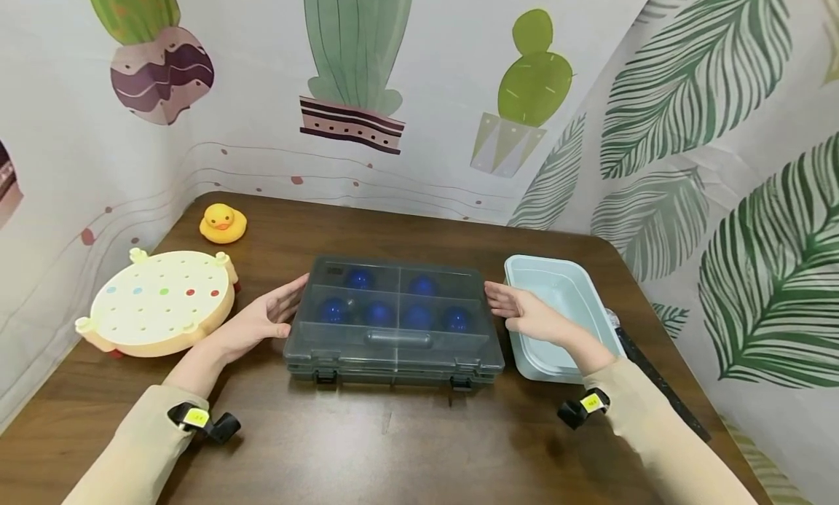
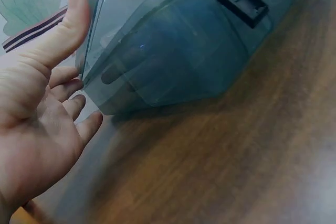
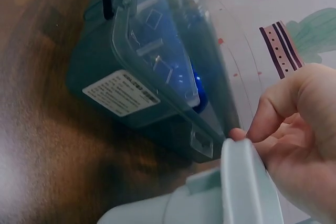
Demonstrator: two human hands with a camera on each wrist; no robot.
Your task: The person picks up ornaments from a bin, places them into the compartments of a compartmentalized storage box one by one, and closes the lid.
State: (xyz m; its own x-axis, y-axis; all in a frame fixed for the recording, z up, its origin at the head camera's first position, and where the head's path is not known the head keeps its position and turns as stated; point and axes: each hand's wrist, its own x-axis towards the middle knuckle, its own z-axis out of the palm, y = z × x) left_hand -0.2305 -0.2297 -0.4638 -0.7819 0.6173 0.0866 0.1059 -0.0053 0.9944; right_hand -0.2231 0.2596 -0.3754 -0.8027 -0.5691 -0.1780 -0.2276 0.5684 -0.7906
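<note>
A dark translucent plastic storage case (image 1: pixel 396 353) lies flat on the table, its handle and two black latches facing me. Several blue balls (image 1: pixel 378 314) show through its lid. At the case's left side is my left hand (image 1: pixel 258 319), fingers extended along the edge and thumb apart from them; the left wrist view shows this hand (image 2: pixel 47 103) beside the case wall (image 2: pixel 173 56). My right hand (image 1: pixel 527 312) reaches to the case's right edge with its fingers nearly straight, passing over the light blue basin (image 1: pixel 583 272). Some fingertips are hidden behind the case edges.
Left of the case stands a round cream pegboard-like stand (image 1: pixel 160 301) with short legs and coloured dots. A yellow rubber duck (image 1: pixel 223 224) sits at the back left. A black bar-shaped object (image 1: pixel 662 381) lies right of the basin. A patterned cloth (image 1: pixel 446 75) hangs behind the table.
</note>
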